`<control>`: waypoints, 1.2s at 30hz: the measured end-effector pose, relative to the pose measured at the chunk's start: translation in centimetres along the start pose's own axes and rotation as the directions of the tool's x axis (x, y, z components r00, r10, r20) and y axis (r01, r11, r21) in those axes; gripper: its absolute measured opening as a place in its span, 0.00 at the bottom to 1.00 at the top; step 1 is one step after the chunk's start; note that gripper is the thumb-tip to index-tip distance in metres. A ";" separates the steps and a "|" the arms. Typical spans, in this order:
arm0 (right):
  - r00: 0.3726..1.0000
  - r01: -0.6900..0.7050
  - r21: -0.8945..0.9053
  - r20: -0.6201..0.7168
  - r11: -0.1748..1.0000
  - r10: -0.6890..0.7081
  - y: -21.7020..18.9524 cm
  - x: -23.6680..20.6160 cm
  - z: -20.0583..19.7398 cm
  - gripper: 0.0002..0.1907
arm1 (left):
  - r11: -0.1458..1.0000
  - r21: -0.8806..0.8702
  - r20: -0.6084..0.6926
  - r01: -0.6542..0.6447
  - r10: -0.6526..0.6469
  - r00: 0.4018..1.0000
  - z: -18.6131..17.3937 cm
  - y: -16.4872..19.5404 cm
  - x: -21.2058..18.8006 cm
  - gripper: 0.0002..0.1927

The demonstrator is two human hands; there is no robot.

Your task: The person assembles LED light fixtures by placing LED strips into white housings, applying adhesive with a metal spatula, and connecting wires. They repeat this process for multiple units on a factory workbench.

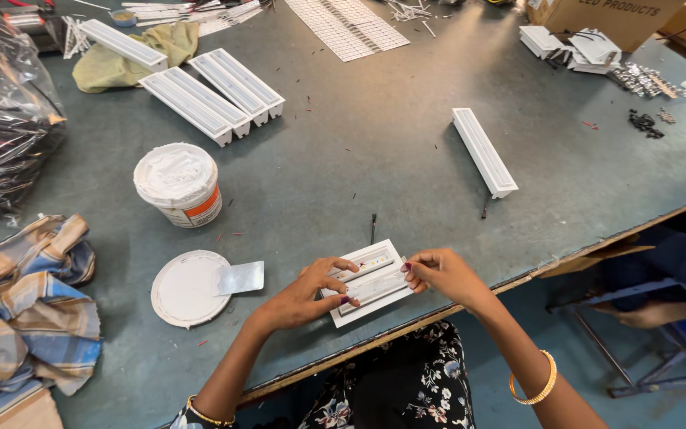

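Head view: near the front edge of the grey tabletop lies a small white light housing. The left hand presses spread fingers on it; the right hand pinches its right end (paste tub well apart).

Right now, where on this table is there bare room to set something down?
Widest bare patch: mid-table, between the white tub, the lone white housing and the fixture under both hands. Crowded: far edge with housings, left side with checked cloth and lid.
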State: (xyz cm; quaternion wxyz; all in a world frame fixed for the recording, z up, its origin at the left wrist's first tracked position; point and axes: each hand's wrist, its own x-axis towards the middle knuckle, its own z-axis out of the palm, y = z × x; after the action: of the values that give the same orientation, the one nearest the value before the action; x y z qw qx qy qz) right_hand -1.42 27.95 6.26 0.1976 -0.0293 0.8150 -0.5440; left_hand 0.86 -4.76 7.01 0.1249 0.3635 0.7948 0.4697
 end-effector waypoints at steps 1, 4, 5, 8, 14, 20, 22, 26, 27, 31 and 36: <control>1.000 -0.019 0.000 0.000 1.000 0.019 -0.2 0.1 0.0 0.15 | 0.999 0.008 -0.015 0.040 -0.040 0.999 0.0 0.3 -0.1 0.11; 1.000 0.021 0.083 0.007 0.996 -0.021 -0.4 0.3 0.2 0.13 | 0.996 0.041 -0.071 0.080 -0.077 0.994 0.3 1.2 -0.7 0.10; 1.000 0.030 0.093 -0.003 0.995 -0.030 -0.4 0.3 0.3 0.12 | 0.995 0.053 -0.091 0.081 -0.076 0.993 0.4 1.6 -0.9 0.09; 0.998 0.064 0.114 -0.029 0.991 -0.061 -0.3 0.3 0.6 0.11 | 0.968 0.232 -0.182 0.101 -0.058 0.982 0.8 2.6 -1.5 0.08; 0.995 0.098 0.166 -0.039 0.981 -0.093 0.2 -0.2 1.4 0.11 | 0.909 0.396 -0.298 0.128 -0.005 0.955 1.6 3.8 -2.1 0.08; 0.985 0.155 0.193 -0.111 0.969 -0.136 0.9 -0.9 2.2 0.11 | 0.941 0.190 -0.350 0.279 -0.201 0.915 3.0 4.4 -2.5 0.11; 0.981 0.167 0.177 -0.127 0.970 -0.146 1.0 -1.1 2.3 0.11 | 0.920 0.120 -0.324 0.374 -0.320 0.890 3.1 4.4 -2.4 0.14; 0.977 0.177 0.164 -0.151 0.971 -0.153 0.8 -1.2 2.7 0.12 | 0.854 0.101 -0.330 0.511 -0.456 0.826 3.6 4.4 -2.0 0.18; 0.976 0.179 0.163 -0.155 0.970 -0.154 0.7 -1.2 2.8 0.12 | 0.846 0.102 -0.336 0.523 -0.465 0.819 3.8 4.4 -1.9 0.19; 0.977 0.119 0.092 -0.186 0.989 -0.100 0.2 -1.4 3.0 0.11 | 0.828 0.095 -0.372 0.553 -0.486 0.791 4.1 3.7 -1.5 0.19; 0.971 0.148 0.105 -0.205 0.983 -0.124 -0.3 -1.5 3.1 0.11 | 0.818 0.058 -0.389 0.572 -0.509 0.768 4.1 2.6 -1.1 0.20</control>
State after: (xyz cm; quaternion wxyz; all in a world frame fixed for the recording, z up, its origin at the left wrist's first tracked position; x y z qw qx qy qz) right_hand 1.02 25.47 5.92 0.0794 -0.0191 0.7926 -0.6042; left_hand 5.03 -2.11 6.85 0.0769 0.0368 0.9123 0.4005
